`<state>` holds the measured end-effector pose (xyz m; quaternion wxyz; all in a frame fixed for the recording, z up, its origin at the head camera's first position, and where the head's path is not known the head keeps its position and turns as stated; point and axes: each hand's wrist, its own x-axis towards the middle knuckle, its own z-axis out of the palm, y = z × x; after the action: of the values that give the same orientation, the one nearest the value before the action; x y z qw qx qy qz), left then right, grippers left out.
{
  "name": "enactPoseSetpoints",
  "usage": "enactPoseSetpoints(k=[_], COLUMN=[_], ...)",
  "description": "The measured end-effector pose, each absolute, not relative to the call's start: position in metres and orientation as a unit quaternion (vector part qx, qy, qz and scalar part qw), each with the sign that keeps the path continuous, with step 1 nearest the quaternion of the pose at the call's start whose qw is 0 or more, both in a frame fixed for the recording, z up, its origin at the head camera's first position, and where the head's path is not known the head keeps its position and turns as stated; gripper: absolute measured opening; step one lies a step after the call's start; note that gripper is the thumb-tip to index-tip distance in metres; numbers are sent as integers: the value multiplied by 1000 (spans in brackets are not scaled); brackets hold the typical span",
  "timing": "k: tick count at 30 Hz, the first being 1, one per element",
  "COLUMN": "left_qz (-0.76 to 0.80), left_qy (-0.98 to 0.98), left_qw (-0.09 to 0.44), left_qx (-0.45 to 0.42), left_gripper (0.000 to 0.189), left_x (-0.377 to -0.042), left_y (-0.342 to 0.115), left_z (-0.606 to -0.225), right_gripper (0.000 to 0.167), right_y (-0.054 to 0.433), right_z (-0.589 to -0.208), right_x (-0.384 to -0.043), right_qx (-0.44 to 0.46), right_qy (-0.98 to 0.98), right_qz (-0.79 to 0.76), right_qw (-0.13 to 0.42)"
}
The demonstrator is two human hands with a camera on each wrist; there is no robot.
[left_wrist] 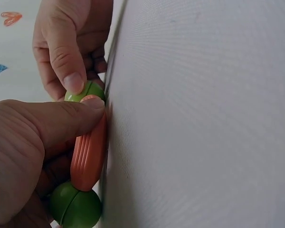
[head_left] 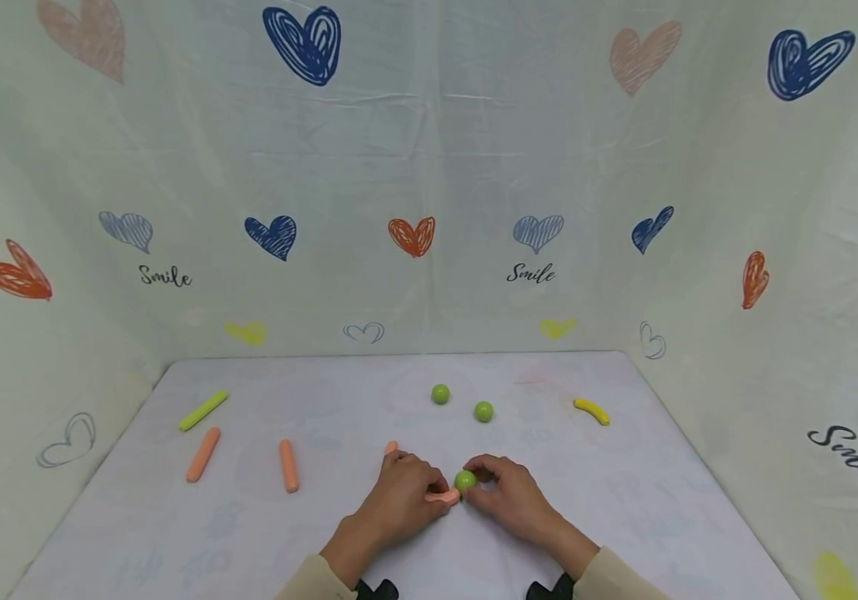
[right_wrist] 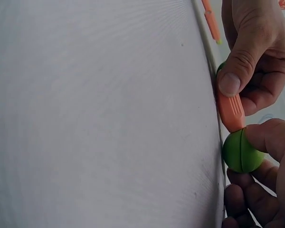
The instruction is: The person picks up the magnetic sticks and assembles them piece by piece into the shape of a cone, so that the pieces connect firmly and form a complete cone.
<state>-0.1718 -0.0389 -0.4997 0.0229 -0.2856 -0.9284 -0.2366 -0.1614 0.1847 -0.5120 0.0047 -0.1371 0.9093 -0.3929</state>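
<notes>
My left hand (head_left: 404, 492) grips a short orange toy rod (head_left: 442, 497) with grooves along its side, the thumb pressed near one end. A green ball (head_left: 465, 481) touches that end of the rod, and my right hand (head_left: 509, 496) pinches the ball between thumb and fingers. At the rod's other end sits a second green ball (left_wrist: 75, 205), close under the left fingers in the left wrist view. The left hand hides this ball in the head view. Just beyond the left knuckles, the tip of another orange rod (head_left: 391, 447) shows.
Two loose green balls (head_left: 439, 393) (head_left: 484, 412) lie farther back on the white table (head_left: 661, 517). A curved yellow rod (head_left: 591, 412) is at the right. Two orange rods (head_left: 203, 455) (head_left: 288, 466) and a yellow-green rod (head_left: 203, 411) lie to the left.
</notes>
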Motion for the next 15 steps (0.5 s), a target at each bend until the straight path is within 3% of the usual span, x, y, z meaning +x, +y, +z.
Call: enactPoseSetpoints(k=[15], left_qz=[-249], left_qy=[-927], left_qw=[19], left_qx=[-280], left_gripper=[19], left_x=[-172], left_y=[-38], left_z=[-501], right_gripper=[32], right_y=[191], right_z=[-509], right_x=[-162], right_qx=[-100], right_qy=[885], right_qz=[-455], right_qw=[23])
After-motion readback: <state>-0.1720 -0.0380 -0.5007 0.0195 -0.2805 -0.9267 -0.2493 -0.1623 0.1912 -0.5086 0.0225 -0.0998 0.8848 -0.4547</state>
